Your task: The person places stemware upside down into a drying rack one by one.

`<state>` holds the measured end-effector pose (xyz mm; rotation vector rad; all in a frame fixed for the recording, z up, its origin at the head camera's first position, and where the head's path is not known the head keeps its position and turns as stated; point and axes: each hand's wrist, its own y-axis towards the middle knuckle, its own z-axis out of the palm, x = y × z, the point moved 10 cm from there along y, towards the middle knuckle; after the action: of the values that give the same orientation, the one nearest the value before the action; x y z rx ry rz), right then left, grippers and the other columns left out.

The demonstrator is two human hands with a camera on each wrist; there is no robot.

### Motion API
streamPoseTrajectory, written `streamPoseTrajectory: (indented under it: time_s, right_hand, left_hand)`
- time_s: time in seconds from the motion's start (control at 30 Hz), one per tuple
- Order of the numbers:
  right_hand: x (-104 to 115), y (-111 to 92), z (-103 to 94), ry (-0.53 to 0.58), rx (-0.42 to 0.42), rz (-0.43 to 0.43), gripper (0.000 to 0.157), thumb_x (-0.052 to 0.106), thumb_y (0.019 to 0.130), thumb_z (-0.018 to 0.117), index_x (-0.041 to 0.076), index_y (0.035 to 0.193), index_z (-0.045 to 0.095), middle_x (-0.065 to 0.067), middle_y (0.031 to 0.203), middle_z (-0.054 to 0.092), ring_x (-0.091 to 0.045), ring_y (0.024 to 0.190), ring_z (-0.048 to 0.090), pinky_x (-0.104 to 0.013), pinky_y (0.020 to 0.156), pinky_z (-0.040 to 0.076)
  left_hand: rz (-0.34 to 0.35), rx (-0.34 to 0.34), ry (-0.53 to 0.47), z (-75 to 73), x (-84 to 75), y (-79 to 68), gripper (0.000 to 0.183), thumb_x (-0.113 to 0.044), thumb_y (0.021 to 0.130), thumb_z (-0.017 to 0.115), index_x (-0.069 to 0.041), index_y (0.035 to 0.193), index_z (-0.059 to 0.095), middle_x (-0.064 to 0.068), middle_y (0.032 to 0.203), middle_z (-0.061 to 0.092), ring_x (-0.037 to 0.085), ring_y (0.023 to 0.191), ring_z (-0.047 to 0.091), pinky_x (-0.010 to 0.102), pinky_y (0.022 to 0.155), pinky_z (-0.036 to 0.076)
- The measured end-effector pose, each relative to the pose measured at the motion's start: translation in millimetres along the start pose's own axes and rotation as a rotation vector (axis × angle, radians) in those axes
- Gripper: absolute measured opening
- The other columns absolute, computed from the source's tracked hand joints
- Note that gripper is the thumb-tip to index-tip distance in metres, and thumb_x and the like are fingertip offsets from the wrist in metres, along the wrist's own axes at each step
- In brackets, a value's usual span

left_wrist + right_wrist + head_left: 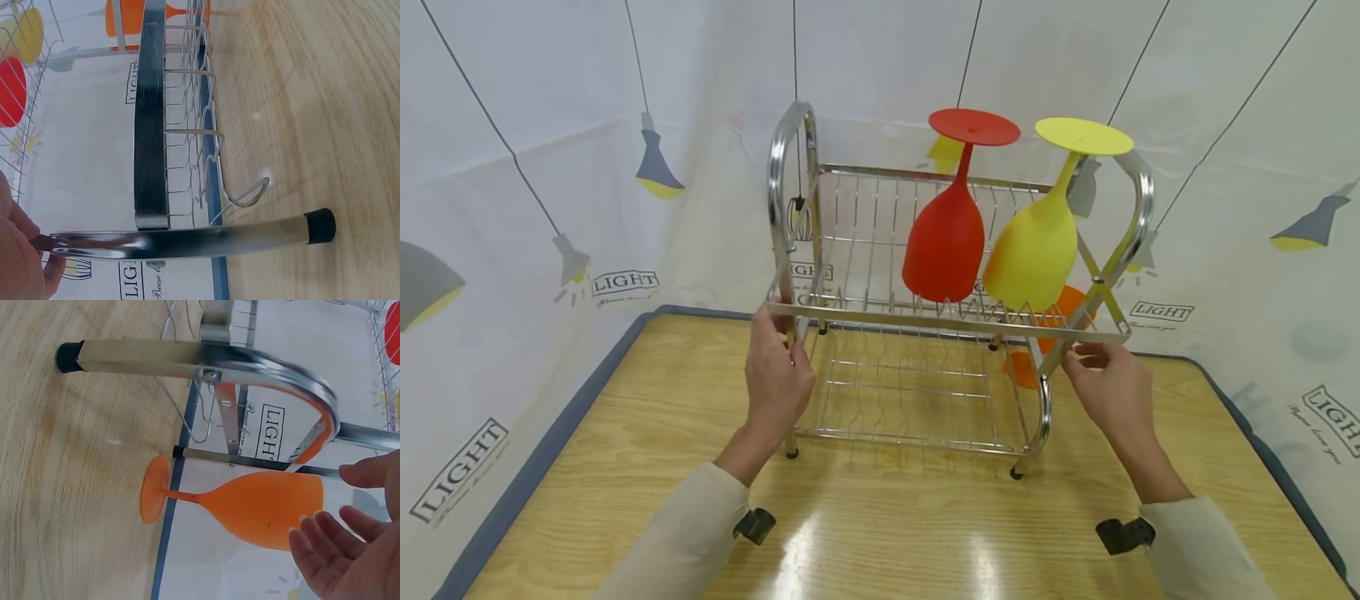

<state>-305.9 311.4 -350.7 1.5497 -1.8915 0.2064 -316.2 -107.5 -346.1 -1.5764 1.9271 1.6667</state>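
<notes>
- One left hand [777, 367] grips the rack [951, 322] at eight o'clock.
- Rack, table's [887, 525] twelve-o'clock side, bears inverted red goblet [943, 254], yellow goblet [1033, 254]; steadying appears in hand.
- Right hand [1111, 387], four o'clock: fingers parted, empty; next move likely needs its grip.

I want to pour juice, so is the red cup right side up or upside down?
Upside down: the red cup has its flat foot at the top and its bowl below, on the rack.

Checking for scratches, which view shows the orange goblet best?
Right wrist: the orange goblet appears close and nearly whole. Head: partly hidden behind the rack. Left wrist: only part, at the top edge.
</notes>
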Motion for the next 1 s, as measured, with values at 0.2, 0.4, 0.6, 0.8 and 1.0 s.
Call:
streamPoseTrajectory:
  time_s: [0.2, 0.4, 0.6, 0.8, 1.0]
  right_hand:
    - [-10, 11, 4.3, 0.063, -0.012, 0.043, 0.049, 0.035, 0.093, 0.059, 0.001, 0.129, 0.057, -0.022, 0.114, 0.067, -0.037, 0.102, 0.065, -0.025, 0.06, 0.049]
    - [-22, 19, 7.2, 0.127, -0.047, 0.101, 0.058, 0.037, 0.091, 0.061, 0.004, 0.137, 0.052, -0.024, 0.127, 0.06, -0.037, 0.108, 0.061, -0.037, 0.07, 0.053]
    - [-34, 23, 16.4, 0.182, -0.052, 0.16, 0.066, 0.027, 0.087, 0.066, 0.003, 0.144, 0.042, -0.023, 0.134, 0.055, -0.036, 0.111, 0.057, -0.03, 0.071, 0.05]
    - [-38, 30, 26.4, 0.229, -0.048, 0.14, 0.075, 0.019, 0.084, 0.071, 0.001, 0.147, 0.036, -0.023, 0.145, 0.044, -0.041, 0.116, 0.053, -0.045, 0.084, 0.052]
    - [-37, 40, 31.6, 0.207, -0.054, 0.09, 0.088, 0.026, 0.083, 0.076, -0.001, 0.15, 0.026, -0.027, 0.146, 0.041, -0.043, 0.123, 0.05, -0.055, 0.101, 0.042]
  left_hand:
    - [-0.001, -0.005, 0.007, -0.4, 0.1, -0.2, 0.049, 0.013, 0.086, 0.054, 0.002, 0.131, 0.039, 0.022, 0.111, 0.053, 0.033, 0.095, 0.057, 0.045, 0.072, 0.054]
    - [0.002, -0.015, 0.002, -0.3, -1.0, 0.4, 0.048, 0.014, 0.086, 0.053, 0.003, 0.131, 0.039, 0.022, 0.111, 0.053, 0.034, 0.095, 0.057, 0.046, 0.073, 0.053]
    - [0.002, -0.011, 0.006, -0.3, -0.7, 0.0, 0.049, 0.015, 0.086, 0.053, 0.003, 0.132, 0.039, 0.022, 0.111, 0.053, 0.034, 0.095, 0.056, 0.045, 0.074, 0.052]
    - [0.008, -0.005, 0.011, 0.0, -0.5, -0.3, 0.049, 0.014, 0.086, 0.052, 0.003, 0.132, 0.039, 0.022, 0.11, 0.053, 0.033, 0.094, 0.055, 0.044, 0.073, 0.051]
    - [0.006, 0.001, 0.014, 0.3, 0.0, -0.4, 0.047, 0.014, 0.086, 0.053, 0.002, 0.13, 0.04, 0.021, 0.109, 0.053, 0.032, 0.093, 0.055, 0.043, 0.073, 0.051]
